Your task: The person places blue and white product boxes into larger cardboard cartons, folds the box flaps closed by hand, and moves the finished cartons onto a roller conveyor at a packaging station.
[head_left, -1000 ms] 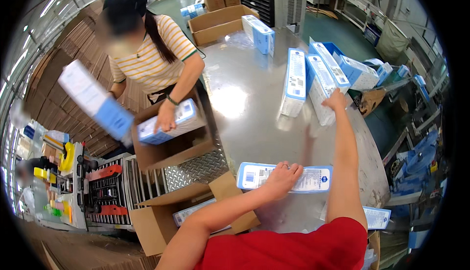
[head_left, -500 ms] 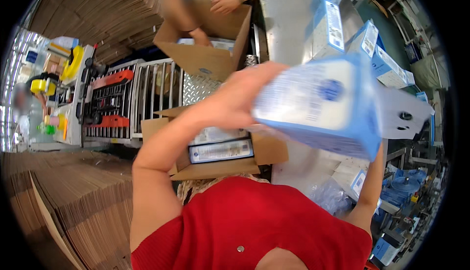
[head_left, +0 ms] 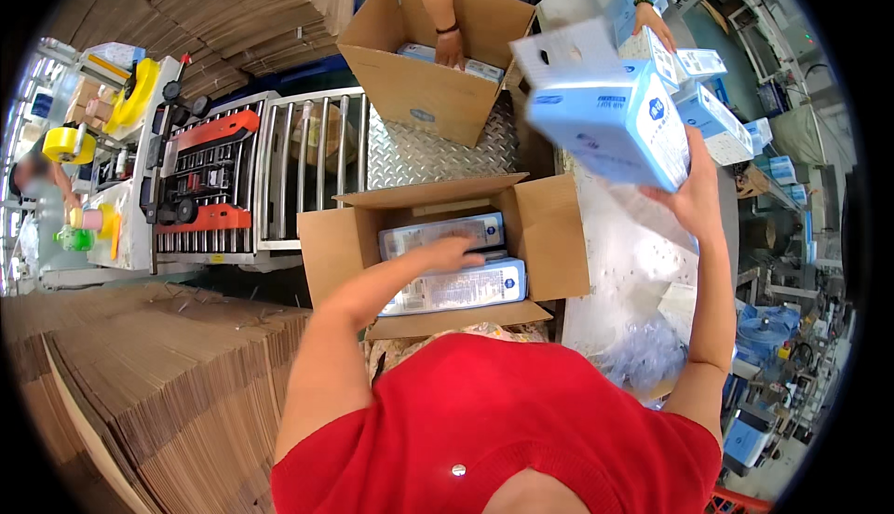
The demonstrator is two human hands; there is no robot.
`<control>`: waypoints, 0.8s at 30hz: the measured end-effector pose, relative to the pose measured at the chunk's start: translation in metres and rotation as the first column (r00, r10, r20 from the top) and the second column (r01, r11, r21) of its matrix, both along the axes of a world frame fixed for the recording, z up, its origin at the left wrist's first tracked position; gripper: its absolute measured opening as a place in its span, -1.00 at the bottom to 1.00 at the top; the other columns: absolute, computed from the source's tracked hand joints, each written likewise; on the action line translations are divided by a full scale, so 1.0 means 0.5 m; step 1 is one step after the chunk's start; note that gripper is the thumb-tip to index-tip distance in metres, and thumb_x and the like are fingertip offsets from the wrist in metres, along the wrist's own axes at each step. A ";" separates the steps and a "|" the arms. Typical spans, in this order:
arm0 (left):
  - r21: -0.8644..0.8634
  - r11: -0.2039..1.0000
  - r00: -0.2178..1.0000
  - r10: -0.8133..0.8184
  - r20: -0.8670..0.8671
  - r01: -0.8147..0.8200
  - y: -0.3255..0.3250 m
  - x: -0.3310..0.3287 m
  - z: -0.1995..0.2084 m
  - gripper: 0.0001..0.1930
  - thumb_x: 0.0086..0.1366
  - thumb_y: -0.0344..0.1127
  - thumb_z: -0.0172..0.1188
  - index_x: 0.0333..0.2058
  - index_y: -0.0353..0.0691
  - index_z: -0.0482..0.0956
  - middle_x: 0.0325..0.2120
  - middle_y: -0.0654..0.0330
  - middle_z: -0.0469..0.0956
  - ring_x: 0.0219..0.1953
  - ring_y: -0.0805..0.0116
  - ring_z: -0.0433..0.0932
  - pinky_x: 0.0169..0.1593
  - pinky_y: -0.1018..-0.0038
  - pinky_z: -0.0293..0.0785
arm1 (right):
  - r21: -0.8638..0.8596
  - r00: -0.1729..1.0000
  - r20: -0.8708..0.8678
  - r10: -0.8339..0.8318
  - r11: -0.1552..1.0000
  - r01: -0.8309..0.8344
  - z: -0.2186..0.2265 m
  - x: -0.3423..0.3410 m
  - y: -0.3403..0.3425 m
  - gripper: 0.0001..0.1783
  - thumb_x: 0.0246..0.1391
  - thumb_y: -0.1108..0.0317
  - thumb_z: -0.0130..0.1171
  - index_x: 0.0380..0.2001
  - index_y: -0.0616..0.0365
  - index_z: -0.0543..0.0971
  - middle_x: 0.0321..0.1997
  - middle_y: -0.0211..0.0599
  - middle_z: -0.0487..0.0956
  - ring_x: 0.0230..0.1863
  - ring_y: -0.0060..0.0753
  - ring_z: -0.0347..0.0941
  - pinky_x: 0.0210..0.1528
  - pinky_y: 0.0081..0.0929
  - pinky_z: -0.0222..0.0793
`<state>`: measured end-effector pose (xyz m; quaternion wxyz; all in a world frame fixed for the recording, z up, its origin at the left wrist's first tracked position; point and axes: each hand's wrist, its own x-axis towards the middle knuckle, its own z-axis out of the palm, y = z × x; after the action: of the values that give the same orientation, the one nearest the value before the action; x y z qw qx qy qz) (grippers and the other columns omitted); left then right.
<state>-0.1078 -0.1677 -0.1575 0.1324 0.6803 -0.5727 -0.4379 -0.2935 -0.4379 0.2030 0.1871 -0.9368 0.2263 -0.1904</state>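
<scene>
Left hand [head_left: 456,255] lies flat, grip released, on packs [head_left: 456,289] already in the near carton [head_left: 447,244]. Right hand [head_left: 694,199] grasps a blue-white pack [head_left: 610,114] raised over the surface [head_left: 643,263]. Carton looks part-filled; more packs [head_left: 712,114] wait further along

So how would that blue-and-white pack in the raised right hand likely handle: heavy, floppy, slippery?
Probably light: the right hand holds the blue-and-white pack aloft alone. Its straight edges suggest it holds its shape. The glossy wrap may be somewhat slippery.
</scene>
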 end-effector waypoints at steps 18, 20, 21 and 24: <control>0.450 0.887 0.983 -0.157 0.091 0.100 0.031 0.050 0.217 -0.40 0.24 0.05 0.05 0.05 -0.37 0.40 0.07 -0.11 0.38 0.10 -0.08 0.37 0.09 0.15 0.35 | -0.212 0.859 -0.238 0.454 0.839 -0.502 -0.600 0.221 0.363 -0.33 -0.19 0.26 0.24 0.08 0.11 0.36 0.01 -0.04 0.34 0.02 -0.01 0.29 0.02 -0.12 0.21; 0.356 0.933 0.944 -0.161 0.287 0.051 0.047 0.068 0.222 -0.36 0.18 0.01 0.13 0.10 -0.36 0.33 0.11 -0.10 0.33 0.13 -0.04 0.33 0.12 0.15 0.33 | -0.170 0.794 -0.400 0.458 0.814 -0.555 -0.562 0.182 0.341 -0.33 -0.16 0.26 0.22 0.12 0.01 0.35 0.06 0.00 0.31 0.04 0.11 0.27 -0.01 -0.04 0.26; 0.231 0.972 0.899 -0.135 0.417 0.039 0.064 0.081 0.188 -0.33 0.15 -0.01 0.18 0.13 -0.35 0.30 0.13 -0.11 0.31 0.17 -0.02 0.30 0.15 0.17 0.31 | -0.138 0.753 -0.479 0.452 0.808 -0.573 -0.555 0.161 0.330 -0.32 -0.15 0.26 0.21 0.14 -0.04 0.34 0.09 0.02 0.29 0.06 0.17 0.26 -0.02 0.01 0.28; 0.335 0.942 0.911 -0.143 0.386 0.006 0.079 0.102 0.054 -0.34 0.11 -0.02 0.22 0.12 -0.26 0.34 0.19 -0.09 0.22 0.26 -0.02 0.16 0.26 0.21 0.16 | 0.011 0.596 -0.689 0.412 0.829 -0.560 -0.623 0.141 0.316 -0.35 -0.01 0.22 0.05 0.23 -0.12 0.28 0.31 0.19 0.08 0.28 0.50 -0.02 0.11 0.20 0.21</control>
<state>-0.0567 -0.1281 -0.1304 -0.1207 0.7458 -0.5330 -0.3809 -0.2230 -0.2799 -0.1086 0.0401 -0.9804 -0.0087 0.1926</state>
